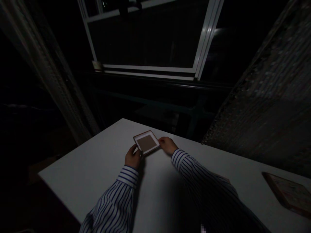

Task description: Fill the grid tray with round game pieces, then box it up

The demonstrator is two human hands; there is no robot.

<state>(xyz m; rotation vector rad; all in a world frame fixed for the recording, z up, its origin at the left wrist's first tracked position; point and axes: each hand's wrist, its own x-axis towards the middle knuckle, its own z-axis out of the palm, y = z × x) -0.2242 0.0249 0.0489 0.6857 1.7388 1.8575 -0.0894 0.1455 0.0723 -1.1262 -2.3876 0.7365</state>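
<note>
A small, shallow square box or tray (147, 143) with a brown rim, white inner edges and a brown-grey bottom is near the far edge of the white table. My left hand (132, 158) grips its near left corner, thumb and fingers closed on the rim. On the right corner, my right hand (167, 145) pinches the edge with its fingertips. The box looks slightly tilted; in the dim light I cannot tell whether it touches the table. Both arms wear blue-and-white striped sleeves.
The white table (102, 168) has a dark-framed flat panel (289, 193) lying at its right. Behind it are a white-framed window (145, 68) and a dark space. Curtains hang at the left (54, 71) and right (264, 87). A small pale object (97, 66) sits on the sill.
</note>
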